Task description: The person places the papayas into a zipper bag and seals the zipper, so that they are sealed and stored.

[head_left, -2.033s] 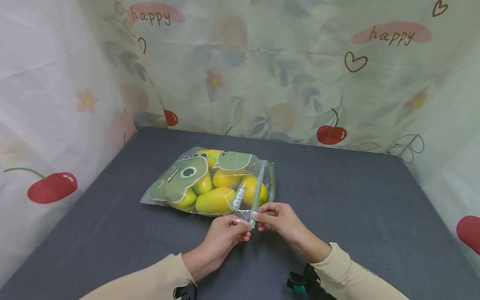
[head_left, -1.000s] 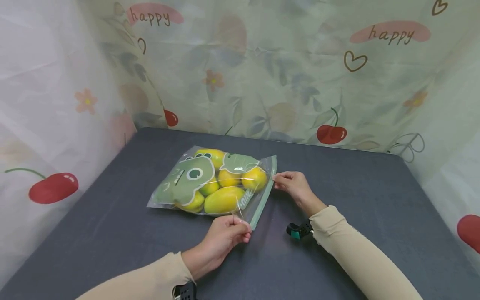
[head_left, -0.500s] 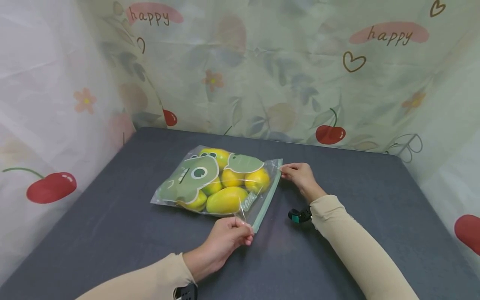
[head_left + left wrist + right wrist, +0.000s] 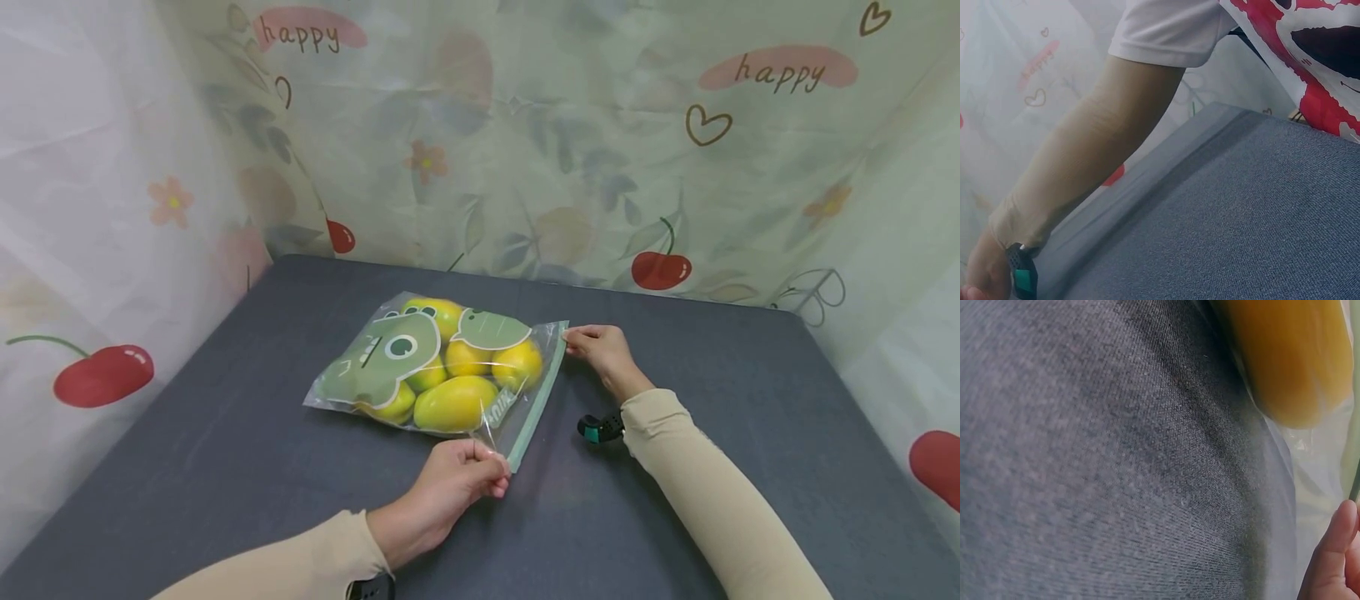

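Note:
A clear zip bag (image 4: 517,433) with a green dinosaur print lies on the dark table, holding several yellow and yellow-green fruits (image 4: 455,403), some mango-shaped. Its green zip strip (image 4: 542,400) runs along the right end. My left hand (image 4: 453,487) pinches the near corner of that end between thumb and fingers. At the far corner, my right hand (image 4: 606,354) pinches the strip's end. The right wrist view shows one fruit (image 4: 1294,362) close up through the plastic and a thumb (image 4: 1338,544) at the green strip.
The dark cloth-covered table (image 4: 675,433) is backed by a printed curtain (image 4: 480,150) with cherries and hearts. A looped cord (image 4: 813,292) is at the far right corner. Black wrist devices (image 4: 600,428) sit on both arms.
My right hand has slid along the strip from the near corner to the far one. The bag's strip end has shifted slightly right and is stretched straighter. My left hand stays at the near corner.

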`<state>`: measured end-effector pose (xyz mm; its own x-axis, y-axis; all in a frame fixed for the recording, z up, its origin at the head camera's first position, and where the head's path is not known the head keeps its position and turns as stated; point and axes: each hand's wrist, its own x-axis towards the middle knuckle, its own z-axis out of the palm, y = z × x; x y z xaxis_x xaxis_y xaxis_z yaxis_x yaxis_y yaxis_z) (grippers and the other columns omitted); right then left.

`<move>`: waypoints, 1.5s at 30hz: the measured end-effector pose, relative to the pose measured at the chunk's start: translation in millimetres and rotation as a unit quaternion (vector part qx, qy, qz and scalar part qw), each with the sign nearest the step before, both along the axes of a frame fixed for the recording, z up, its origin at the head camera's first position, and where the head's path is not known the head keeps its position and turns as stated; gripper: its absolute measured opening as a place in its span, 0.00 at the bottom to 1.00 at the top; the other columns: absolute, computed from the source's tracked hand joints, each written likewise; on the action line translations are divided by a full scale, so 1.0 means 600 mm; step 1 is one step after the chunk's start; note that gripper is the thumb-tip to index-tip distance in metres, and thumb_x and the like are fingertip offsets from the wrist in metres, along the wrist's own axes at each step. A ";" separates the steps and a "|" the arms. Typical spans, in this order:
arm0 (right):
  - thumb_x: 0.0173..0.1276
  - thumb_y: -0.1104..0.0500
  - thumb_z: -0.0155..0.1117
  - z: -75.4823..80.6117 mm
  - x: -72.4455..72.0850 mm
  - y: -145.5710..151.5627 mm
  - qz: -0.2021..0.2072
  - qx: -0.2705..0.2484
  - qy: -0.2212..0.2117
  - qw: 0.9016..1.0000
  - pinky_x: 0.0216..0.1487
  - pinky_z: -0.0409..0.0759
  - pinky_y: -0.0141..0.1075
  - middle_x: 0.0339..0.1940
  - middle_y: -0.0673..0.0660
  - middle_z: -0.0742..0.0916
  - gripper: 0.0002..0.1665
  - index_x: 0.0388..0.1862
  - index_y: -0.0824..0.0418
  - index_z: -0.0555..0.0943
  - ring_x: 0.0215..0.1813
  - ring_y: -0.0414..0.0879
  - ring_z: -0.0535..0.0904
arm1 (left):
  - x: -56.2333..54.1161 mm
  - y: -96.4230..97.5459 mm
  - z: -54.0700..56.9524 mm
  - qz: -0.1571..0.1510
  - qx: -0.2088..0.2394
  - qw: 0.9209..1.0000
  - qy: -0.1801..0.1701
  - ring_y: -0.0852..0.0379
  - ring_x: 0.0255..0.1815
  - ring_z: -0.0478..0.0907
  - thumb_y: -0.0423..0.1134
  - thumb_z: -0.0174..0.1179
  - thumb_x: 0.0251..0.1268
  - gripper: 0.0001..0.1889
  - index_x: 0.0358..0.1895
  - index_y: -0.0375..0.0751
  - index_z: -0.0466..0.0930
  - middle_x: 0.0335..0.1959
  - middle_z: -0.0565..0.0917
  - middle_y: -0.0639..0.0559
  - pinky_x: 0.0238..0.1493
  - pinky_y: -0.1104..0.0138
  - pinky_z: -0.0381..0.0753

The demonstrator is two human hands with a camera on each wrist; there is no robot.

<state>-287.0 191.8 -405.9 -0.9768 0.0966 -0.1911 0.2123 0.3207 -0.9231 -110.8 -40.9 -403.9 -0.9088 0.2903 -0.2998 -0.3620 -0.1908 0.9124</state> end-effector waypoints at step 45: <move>0.66 0.70 0.61 0.009 0.120 -0.011 0.109 -0.039 0.004 0.993 0.45 0.84 0.39 0.62 0.70 0.72 0.31 0.68 0.71 0.66 0.35 0.38 0.82 | -0.129 -0.209 0.175 0.090 -0.308 0.877 0.357 0.56 0.48 0.80 0.39 0.54 0.72 0.19 0.63 0.40 0.73 0.52 0.81 0.44 0.44 0.75 0.80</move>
<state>-215.0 185.2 -400.4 -0.9743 -0.1323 -0.1822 0.1384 0.2863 -0.9481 -188.2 -166.5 -298.8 -0.9434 0.1046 0.3146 0.3285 0.4231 0.8444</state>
